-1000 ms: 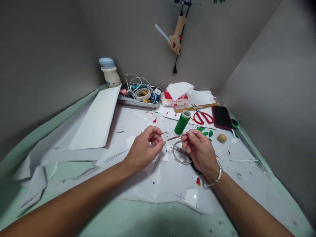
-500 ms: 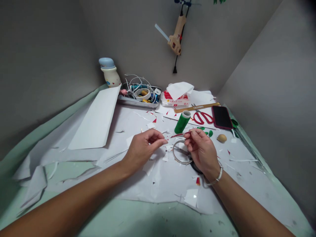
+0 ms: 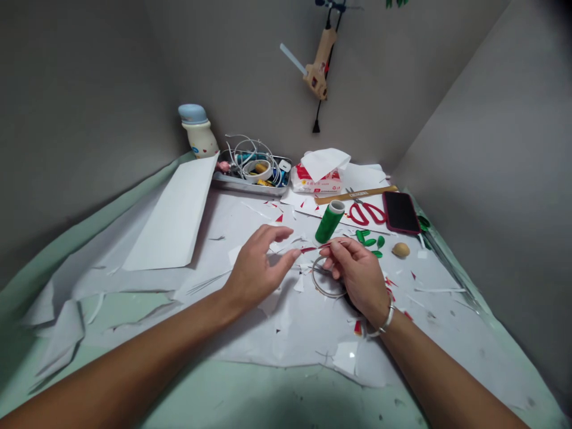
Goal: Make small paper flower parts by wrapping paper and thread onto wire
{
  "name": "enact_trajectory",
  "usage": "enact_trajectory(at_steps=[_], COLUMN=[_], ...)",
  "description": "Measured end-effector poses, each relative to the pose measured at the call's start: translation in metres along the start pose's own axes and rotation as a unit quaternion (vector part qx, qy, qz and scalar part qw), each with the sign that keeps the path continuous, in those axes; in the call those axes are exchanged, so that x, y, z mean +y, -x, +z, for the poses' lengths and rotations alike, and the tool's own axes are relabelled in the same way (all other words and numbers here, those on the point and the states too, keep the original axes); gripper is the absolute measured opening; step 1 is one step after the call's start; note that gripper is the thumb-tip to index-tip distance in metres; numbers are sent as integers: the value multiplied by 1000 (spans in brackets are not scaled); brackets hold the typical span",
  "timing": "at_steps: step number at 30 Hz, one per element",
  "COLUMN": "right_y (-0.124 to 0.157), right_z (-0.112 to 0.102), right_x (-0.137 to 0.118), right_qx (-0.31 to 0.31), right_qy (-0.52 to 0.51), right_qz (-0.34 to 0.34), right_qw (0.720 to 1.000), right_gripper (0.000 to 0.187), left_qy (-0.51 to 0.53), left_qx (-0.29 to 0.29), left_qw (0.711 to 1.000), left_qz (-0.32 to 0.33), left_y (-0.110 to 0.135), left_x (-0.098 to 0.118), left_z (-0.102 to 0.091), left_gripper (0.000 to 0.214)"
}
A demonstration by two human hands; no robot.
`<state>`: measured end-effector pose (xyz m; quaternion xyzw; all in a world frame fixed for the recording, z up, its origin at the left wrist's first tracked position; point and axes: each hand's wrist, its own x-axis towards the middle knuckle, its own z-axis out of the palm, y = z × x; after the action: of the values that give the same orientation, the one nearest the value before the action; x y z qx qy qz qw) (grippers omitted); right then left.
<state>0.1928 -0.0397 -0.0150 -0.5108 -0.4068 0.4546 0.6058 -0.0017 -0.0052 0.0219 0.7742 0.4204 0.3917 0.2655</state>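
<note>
Between thumb and fingers, my right hand (image 3: 360,268) pinches a thin red strip (image 3: 308,249), which points left toward my other hand. My left hand (image 3: 263,265) is open, thumb and fingers apart, its thumb tip close to the strip's left end; whether they touch I cannot tell. Just behind the strip stands a green thread spool (image 3: 329,221), slightly tilted. Under my right hand lies a ring-shaped roll (image 3: 318,285), partly hidden, with a dark object beneath the wrist. Small green leaf-shaped pieces (image 3: 367,241) lie right of the spool.
Red-handled scissors (image 3: 367,213), a ruler (image 3: 375,192) and a phone (image 3: 401,213) lie at the back right, near a brown roundish object (image 3: 401,250). A metal tray (image 3: 250,186), tissue pack (image 3: 316,180) and bottle (image 3: 199,134) stand behind. A glue gun (image 3: 318,68) hangs on the wall.
My left fingers have spread apart from their near-pinch. My right hand has shifted left and slightly down with the red strip, uncovering more green pieces and red scraps.
</note>
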Motion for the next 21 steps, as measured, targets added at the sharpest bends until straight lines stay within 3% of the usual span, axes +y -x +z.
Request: enact_trajectory(at_steps=[9,13,16,18,21], right_y=[13,17,16,15,11], right_z=[13,16,14,10,2], right_x=[-10,-6,-2,1,3], right_qx=[-46,-82,-100,-80,-25], right_qy=[111,122,129,137,175], right_qz=[-1,-8,-15,-35,-93], right_qw=[993,989,986,987,980], right_gripper=[22,21,32,39,34], left_qy=[-44,-36,-32,-28,-26], left_qx=[-32,-38,-50,-56,-64], left_qw=[992,994,996,996,996], left_qz=[111,92,68,57,51], left_y=[9,8,5,3,2], left_x=[-6,-6,-5,-5,-4], left_z=[12,9,6,5,4], left_gripper=[27,21,23,24,25])
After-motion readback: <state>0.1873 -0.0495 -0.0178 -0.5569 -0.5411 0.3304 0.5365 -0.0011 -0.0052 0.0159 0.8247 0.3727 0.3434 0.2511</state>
